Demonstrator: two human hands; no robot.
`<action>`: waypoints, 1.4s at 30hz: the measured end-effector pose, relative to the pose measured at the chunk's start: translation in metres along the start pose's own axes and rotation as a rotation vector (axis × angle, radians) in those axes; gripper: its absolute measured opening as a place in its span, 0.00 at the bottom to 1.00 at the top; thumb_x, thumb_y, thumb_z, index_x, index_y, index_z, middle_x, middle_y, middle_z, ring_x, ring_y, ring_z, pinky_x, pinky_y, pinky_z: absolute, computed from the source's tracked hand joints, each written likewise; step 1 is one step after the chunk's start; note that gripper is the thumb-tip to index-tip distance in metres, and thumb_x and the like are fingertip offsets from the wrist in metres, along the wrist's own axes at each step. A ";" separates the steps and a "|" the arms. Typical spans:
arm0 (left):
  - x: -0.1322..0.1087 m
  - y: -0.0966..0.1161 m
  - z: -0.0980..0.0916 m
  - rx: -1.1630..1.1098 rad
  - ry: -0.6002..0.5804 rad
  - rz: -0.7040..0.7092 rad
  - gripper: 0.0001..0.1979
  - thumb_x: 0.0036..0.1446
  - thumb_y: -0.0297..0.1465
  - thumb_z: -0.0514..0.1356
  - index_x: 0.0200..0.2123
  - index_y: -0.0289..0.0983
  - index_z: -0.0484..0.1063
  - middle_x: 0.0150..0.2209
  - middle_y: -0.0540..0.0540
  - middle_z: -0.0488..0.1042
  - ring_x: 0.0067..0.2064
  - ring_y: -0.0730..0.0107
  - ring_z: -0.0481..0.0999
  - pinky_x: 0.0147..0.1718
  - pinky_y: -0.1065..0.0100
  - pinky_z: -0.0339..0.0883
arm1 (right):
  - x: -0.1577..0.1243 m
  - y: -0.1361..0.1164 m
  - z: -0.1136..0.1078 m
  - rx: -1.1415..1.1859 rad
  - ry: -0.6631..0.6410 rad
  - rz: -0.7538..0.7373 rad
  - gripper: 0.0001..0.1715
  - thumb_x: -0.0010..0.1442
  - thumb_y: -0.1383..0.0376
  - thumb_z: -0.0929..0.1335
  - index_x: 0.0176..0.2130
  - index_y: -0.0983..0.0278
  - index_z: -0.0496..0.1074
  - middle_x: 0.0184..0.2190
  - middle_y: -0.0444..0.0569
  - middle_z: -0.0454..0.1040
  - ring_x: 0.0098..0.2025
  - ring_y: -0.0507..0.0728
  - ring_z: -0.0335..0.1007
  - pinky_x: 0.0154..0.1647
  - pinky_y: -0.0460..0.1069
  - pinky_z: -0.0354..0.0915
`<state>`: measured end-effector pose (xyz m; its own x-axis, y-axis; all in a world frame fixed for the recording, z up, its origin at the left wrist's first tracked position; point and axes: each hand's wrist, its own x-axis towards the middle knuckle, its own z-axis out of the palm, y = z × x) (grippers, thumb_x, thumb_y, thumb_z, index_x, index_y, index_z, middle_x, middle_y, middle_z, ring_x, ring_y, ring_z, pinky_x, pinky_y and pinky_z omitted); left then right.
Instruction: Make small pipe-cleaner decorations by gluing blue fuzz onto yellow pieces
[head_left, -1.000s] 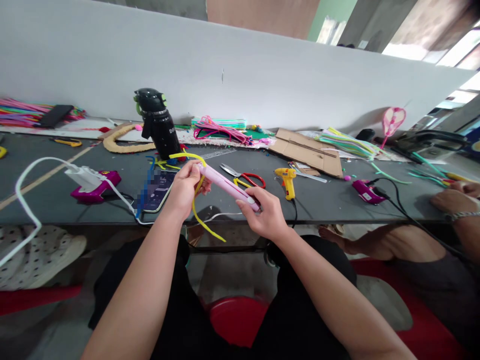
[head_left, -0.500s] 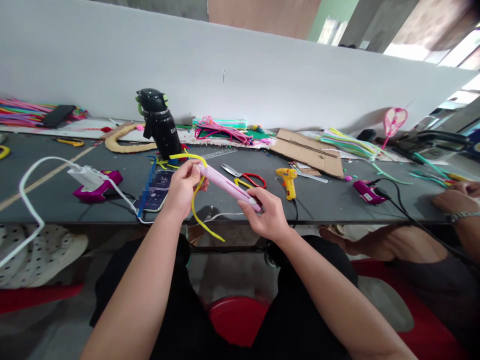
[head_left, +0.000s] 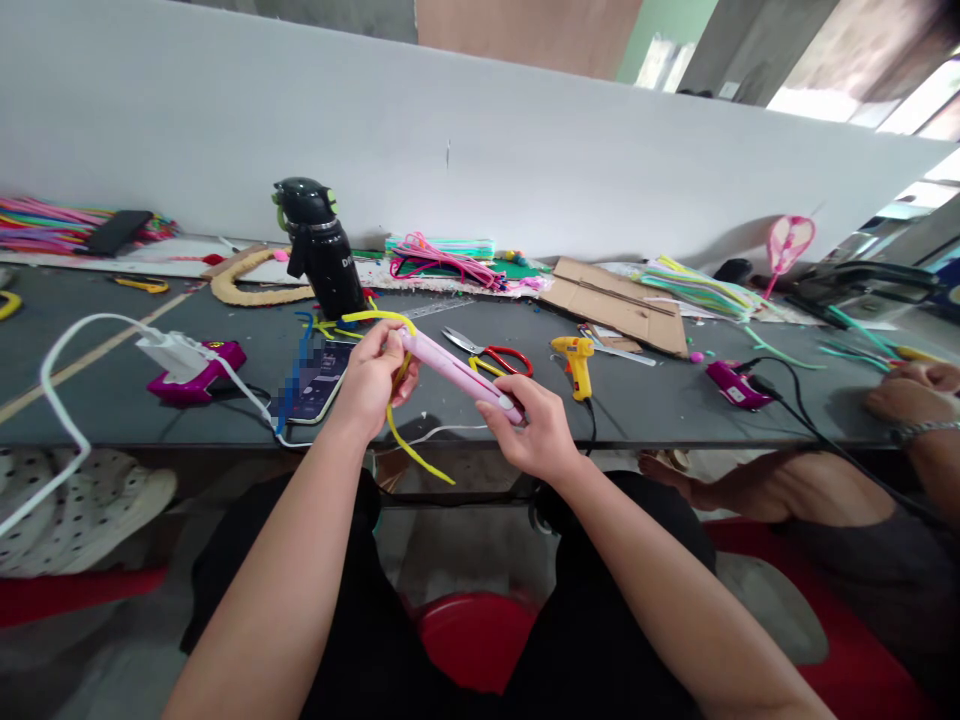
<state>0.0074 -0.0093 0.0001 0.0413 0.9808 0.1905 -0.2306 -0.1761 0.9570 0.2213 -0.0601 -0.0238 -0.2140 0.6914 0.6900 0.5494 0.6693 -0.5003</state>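
Observation:
My right hand [head_left: 536, 425] is closed round the handle end of a slim pink hair straightener [head_left: 457, 373], which slants up to the left above the table edge. At its far tip my left hand [head_left: 379, 375] is closed on a yellow pipe cleaner [head_left: 405, 447]. One end of the pipe cleaner points left above the hand, and the other hangs below in a curve. Whether the left fingers also grip the straightener's tip, I cannot tell. Behind the straightener lie red-handled scissors [head_left: 506, 358], with a yellow glue gun [head_left: 576, 366] to their right.
A black bottle [head_left: 330, 265] stands behind my left hand, near a phone [head_left: 319, 385]. Purple power sockets [head_left: 199, 375] with cords sit on the left, and another socket block [head_left: 736, 386] on the right. Cardboard [head_left: 615, 305] and pipe cleaner bundles [head_left: 442, 262] line the wall. Another person's hands [head_left: 915, 395] rest far right.
The fingers of my left hand have shifted slightly round the yellow pipe cleaner, covering more of its middle. Its hanging end has moved a little right. The right hand has stayed put.

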 end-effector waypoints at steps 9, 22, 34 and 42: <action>0.002 -0.005 -0.004 -0.016 -0.029 0.024 0.06 0.64 0.36 0.59 0.38 0.40 0.66 0.20 0.55 0.62 0.14 0.80 0.55 0.11 0.77 0.45 | -0.001 0.001 0.000 0.003 -0.004 -0.007 0.10 0.62 0.60 0.69 0.39 0.64 0.69 0.28 0.46 0.69 0.28 0.52 0.63 0.31 0.47 0.60; 0.004 -0.007 -0.003 -0.034 -0.025 0.044 0.08 0.63 0.38 0.60 0.38 0.39 0.68 0.21 0.57 0.54 0.15 0.82 0.49 0.13 0.77 0.41 | -0.001 -0.001 0.000 0.011 0.001 0.000 0.09 0.61 0.61 0.69 0.39 0.64 0.69 0.27 0.45 0.69 0.27 0.52 0.63 0.31 0.47 0.60; 0.002 -0.004 0.000 -0.050 -0.031 -0.027 0.09 0.65 0.39 0.57 0.39 0.40 0.67 0.19 0.58 0.54 0.15 0.81 0.48 0.13 0.77 0.40 | 0.000 0.000 -0.001 0.002 0.003 0.007 0.09 0.61 0.60 0.69 0.38 0.64 0.69 0.27 0.45 0.69 0.27 0.52 0.63 0.30 0.47 0.60; 0.003 -0.005 -0.003 0.015 -0.006 0.009 0.11 0.63 0.40 0.59 0.39 0.38 0.68 0.20 0.55 0.60 0.18 0.77 0.61 0.17 0.76 0.57 | -0.001 0.000 0.000 -0.017 -0.004 0.010 0.10 0.62 0.59 0.69 0.39 0.64 0.69 0.28 0.46 0.70 0.28 0.52 0.64 0.31 0.47 0.61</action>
<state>0.0057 -0.0049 -0.0049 0.0455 0.9787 0.2002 -0.2158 -0.1860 0.9585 0.2214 -0.0607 -0.0240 -0.2115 0.6993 0.6828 0.5653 0.6574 -0.4983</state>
